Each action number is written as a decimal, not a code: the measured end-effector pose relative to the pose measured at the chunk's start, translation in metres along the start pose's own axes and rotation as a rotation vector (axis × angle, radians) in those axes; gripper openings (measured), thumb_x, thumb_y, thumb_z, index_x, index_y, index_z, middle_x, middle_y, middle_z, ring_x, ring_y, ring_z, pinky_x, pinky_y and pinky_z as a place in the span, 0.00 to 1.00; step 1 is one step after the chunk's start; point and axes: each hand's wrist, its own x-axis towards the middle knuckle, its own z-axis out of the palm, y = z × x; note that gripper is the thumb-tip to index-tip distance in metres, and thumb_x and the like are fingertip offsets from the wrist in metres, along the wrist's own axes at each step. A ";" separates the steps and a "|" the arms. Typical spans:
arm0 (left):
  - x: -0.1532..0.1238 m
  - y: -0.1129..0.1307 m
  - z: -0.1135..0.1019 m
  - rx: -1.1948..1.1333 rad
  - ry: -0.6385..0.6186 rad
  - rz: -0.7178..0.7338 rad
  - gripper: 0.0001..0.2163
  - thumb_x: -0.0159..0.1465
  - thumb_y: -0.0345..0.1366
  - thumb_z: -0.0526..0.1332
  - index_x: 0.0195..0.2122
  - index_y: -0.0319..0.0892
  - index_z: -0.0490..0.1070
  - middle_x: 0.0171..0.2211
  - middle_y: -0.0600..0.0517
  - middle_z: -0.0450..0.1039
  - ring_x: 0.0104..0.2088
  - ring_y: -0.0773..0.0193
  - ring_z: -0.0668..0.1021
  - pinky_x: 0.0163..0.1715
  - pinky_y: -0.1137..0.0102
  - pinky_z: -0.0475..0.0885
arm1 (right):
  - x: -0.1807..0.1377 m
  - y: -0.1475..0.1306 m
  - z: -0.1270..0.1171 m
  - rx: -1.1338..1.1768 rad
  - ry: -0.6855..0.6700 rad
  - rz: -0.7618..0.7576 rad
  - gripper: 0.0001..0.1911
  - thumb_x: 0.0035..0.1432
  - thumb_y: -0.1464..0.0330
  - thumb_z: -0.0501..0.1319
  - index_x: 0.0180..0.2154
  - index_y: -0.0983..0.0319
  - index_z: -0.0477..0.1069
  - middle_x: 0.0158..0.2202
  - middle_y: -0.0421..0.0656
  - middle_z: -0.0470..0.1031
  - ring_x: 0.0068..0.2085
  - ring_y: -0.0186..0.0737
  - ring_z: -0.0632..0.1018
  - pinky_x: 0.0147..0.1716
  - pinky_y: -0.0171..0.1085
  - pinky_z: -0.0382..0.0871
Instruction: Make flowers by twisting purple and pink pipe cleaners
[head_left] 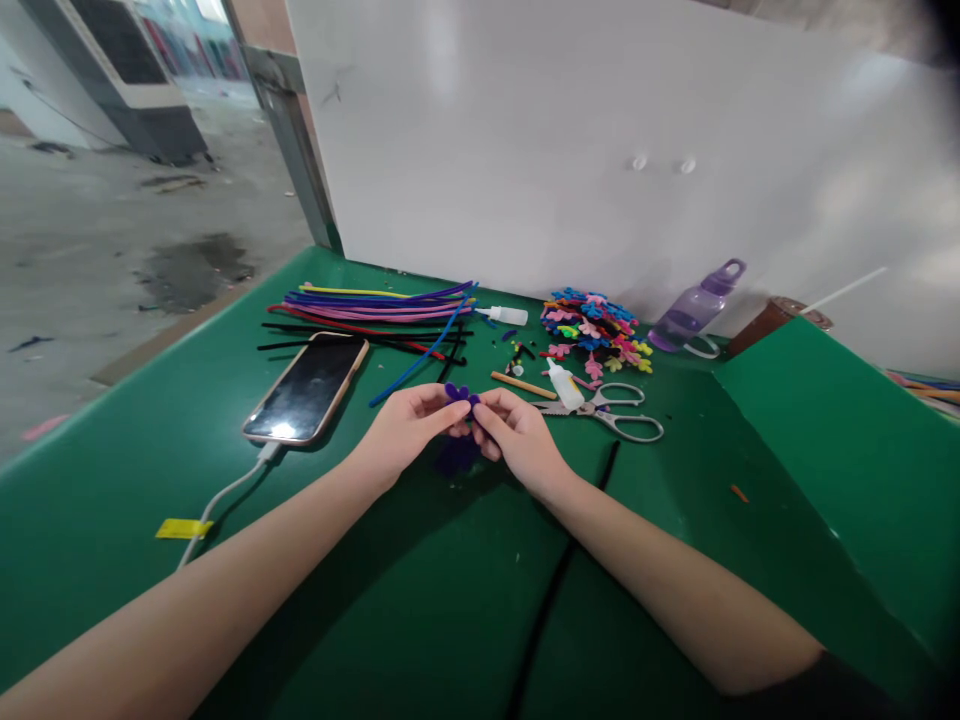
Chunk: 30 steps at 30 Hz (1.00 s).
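Note:
Between my two hands is a purple pipe cleaner [457,392] bent into small petal-like loops. My left hand [412,425] pinches it from one side, and my right hand [514,430] from the other, with the fingertips almost meeting. Part of the purple piece is hidden behind the fingers, and some purple shows below them. Just past my right hand lie open metal scissors [604,405], with a small white glue bottle [564,385] on their blades. A thin wooden stick [523,385] rests beside them.
Loose pipe cleaners [382,308] lie at the back left, near a charging phone [309,388]. Finished pipe-cleaner flowers [596,325] are heaped at the back. A purple water bottle [691,308], a brown drink cup [772,322] and a raised green panel [847,440] stand right.

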 end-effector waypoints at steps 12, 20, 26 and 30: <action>0.003 -0.005 -0.002 0.004 -0.019 -0.042 0.09 0.57 0.41 0.62 0.30 0.39 0.72 0.25 0.54 0.70 0.29 0.67 0.73 0.35 0.71 0.69 | -0.002 -0.006 -0.010 -0.649 0.078 -0.381 0.13 0.56 0.69 0.55 0.44 0.56 0.70 0.36 0.41 0.76 0.36 0.39 0.76 0.39 0.40 0.68; 0.003 -0.008 -0.001 -0.240 -0.117 -0.143 0.09 0.57 0.38 0.62 0.35 0.38 0.69 0.29 0.54 0.72 0.30 0.71 0.74 0.36 0.73 0.71 | -0.003 -0.006 -0.013 -0.905 0.071 -0.557 0.14 0.58 0.71 0.52 0.43 0.57 0.70 0.37 0.43 0.74 0.38 0.40 0.74 0.41 0.42 0.68; 0.004 -0.010 -0.004 -0.131 -0.109 -0.116 0.13 0.55 0.37 0.64 0.40 0.38 0.70 0.30 0.53 0.73 0.31 0.69 0.75 0.38 0.71 0.71 | -0.001 -0.007 -0.015 -0.905 0.070 -0.599 0.09 0.58 0.71 0.54 0.40 0.60 0.70 0.36 0.43 0.74 0.37 0.37 0.75 0.38 0.38 0.70; 0.005 -0.011 -0.004 -0.072 -0.084 -0.088 0.16 0.54 0.37 0.65 0.44 0.39 0.69 0.29 0.53 0.74 0.31 0.68 0.76 0.37 0.69 0.72 | 0.001 -0.007 -0.016 -0.883 0.062 -0.603 0.08 0.58 0.73 0.54 0.38 0.60 0.70 0.35 0.42 0.74 0.36 0.36 0.75 0.37 0.36 0.71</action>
